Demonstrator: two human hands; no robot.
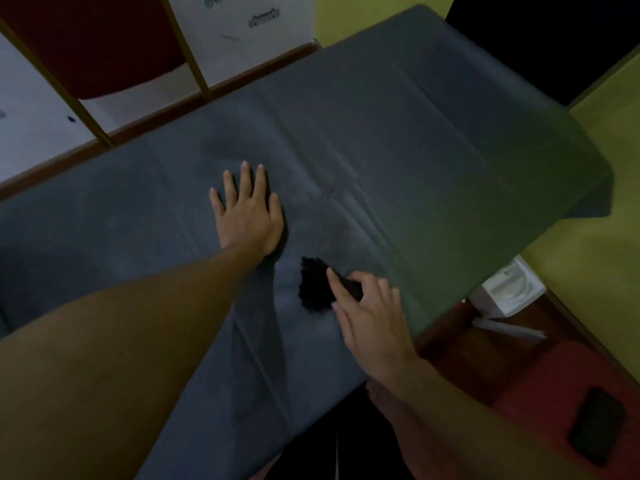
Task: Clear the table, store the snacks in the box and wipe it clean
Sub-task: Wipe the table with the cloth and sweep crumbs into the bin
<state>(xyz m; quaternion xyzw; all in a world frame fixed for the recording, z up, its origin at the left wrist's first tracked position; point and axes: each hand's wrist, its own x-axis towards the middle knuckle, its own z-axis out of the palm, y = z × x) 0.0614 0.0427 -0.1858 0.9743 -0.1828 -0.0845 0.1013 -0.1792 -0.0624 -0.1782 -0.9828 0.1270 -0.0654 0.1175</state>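
Nearest the camera, on the right, a red seat [533,386] beside the table carries a dark phone [597,424], apparently parked there to keep it off the surface being cleaned. Just beyond the near edge, the right hand [370,317] grips a bunched black cloth [313,289]. Its fingers are curled round the rear of the wad, and the loose front is spread on the grey table [433,133]. The grip looks suited to pushing the cloth along in strokes, so the wiping step seems to be in hand.

A little farther and to the left, the left hand [247,216] lies flat with its fingers straight and slightly spread, holding nothing. It probably pins the creased grey covering so the cloth does not drag it.

No snacks show anywhere on the tabletop, which suggests the clearing part is done. A white container [512,289] sits low beside the right edge. Whether it is the snack box I cannot tell.

Past the far left edge stands a red chair [104,46] with a wooden frame, on a pale floor.
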